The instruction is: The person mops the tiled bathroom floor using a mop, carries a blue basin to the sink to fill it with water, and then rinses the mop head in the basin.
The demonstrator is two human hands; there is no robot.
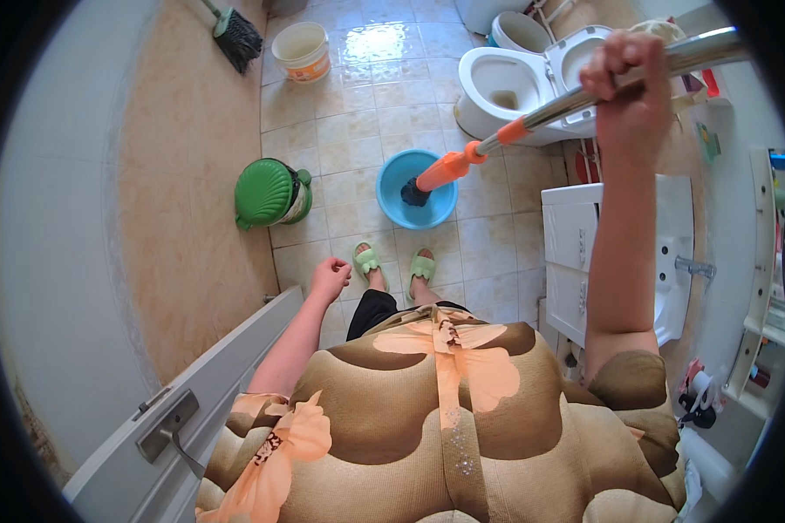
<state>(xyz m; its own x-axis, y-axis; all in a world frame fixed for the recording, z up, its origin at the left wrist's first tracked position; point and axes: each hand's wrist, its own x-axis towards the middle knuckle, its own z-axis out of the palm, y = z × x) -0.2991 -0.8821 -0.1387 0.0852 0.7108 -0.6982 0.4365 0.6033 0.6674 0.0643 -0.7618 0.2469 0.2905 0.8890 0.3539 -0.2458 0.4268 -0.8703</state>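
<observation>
My right hand [631,91] is raised on the right, its fingers wrapped around the metal handle of a mop [566,108]. The mop slants down to the left, with orange plastic fittings on its lower part. Its dark head rests inside a light blue plastic basin [386,206] on the tiled floor, in front of my feet. Whether the basin holds water is hard to tell. My left hand [331,280] hangs low on the left with loosely curled fingers and nothing in it. Nearest to it is a green slipper [367,259] on my foot.
A green lidded bin [265,193] stands by the left wall, with a white bucket [301,55] and a brush [237,40] beyond. On the right are a toilet [477,104] with its lid up and a washbasin cabinet [566,229]. An open door [190,386] flanks my left arm.
</observation>
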